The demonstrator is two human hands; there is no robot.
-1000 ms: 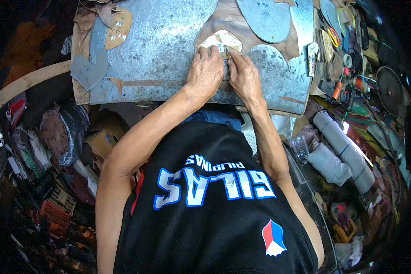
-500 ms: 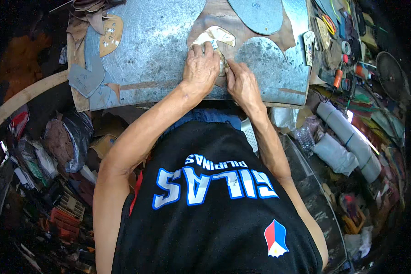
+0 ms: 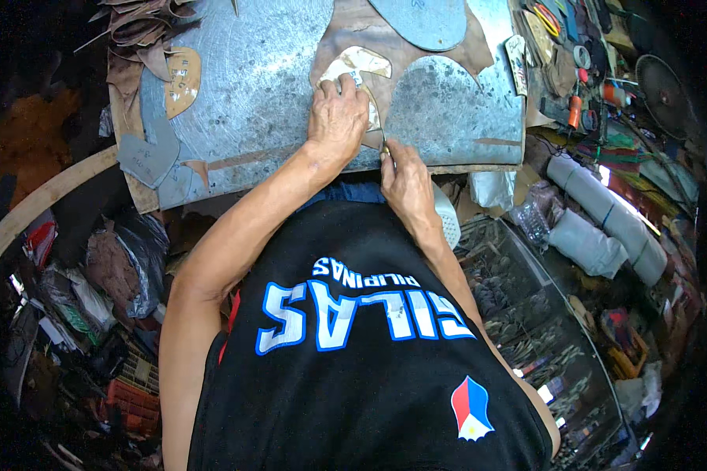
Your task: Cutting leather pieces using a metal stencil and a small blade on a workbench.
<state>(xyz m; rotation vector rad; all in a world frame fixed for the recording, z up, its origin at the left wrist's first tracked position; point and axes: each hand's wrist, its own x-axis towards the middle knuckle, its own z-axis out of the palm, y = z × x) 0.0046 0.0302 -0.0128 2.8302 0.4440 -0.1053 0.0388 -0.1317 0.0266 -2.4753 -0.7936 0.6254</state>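
Note:
My left hand [image 3: 338, 122] lies on a cream curved pattern piece [image 3: 375, 63], its fingertips pressing it down. Part of the pattern shows below the fingers, along their right side. Under it is a thin brown sheet [image 3: 353, 33] that looks like leather, spread on the metal-topped table [image 3: 259, 86]. My right hand [image 3: 408, 182] is closed round the handle of a slim knife [image 3: 385, 146] near the table's front edge. The knife's thin blade points away from me, close to the pattern's lower end.
A blue-grey rounded pattern [image 3: 428, 23] lies on the brown sheet. To the left are a tan pattern [image 3: 183, 82], a grey pattern [image 3: 148, 157] and brown scraps [image 3: 137, 27]. Orange-handled tools [image 3: 575, 111] and a fan [image 3: 664, 96] stand at the right.
My right hand has drawn the knife back toward me and slightly left, to the pattern's lower end. My left hand still presses on the pattern. The whole view has shifted a little.

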